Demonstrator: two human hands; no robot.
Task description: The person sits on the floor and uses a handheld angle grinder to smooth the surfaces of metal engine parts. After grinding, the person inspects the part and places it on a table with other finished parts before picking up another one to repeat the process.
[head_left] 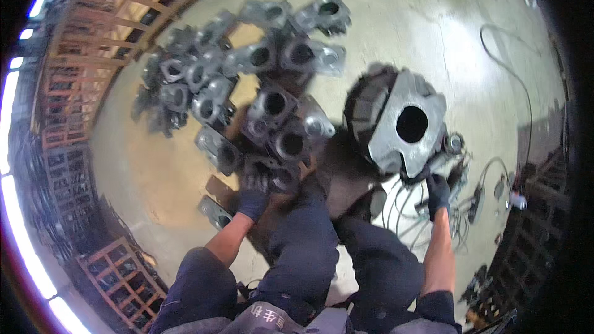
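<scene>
Head view: A large grey casting (385,139) with a round bore is seated on a dark, ribbed round stand (365,111), right of centre. A dark cylindrical item (453,143) is located just beside its right edge.

The right hand (439,193), in a dark glove, is positioned just near of that edge. Its fingers appear curled; the opening of the grip, and whether anything is held, cannot be told because of blur.

The left hand (252,201), also gloved, is placed at a smaller casting (284,179) in the near part of the left group. The fingers are blurred against the metal; whether the grip is closed on it cannot be told.

Further grey castings (207,108) are grouped at the left and far left, partly above a tan sheet (167,179). Cables (402,210) are looped on the floor (458,12) near the right hand. A slatted crate (80,62) is located at the far left.
</scene>
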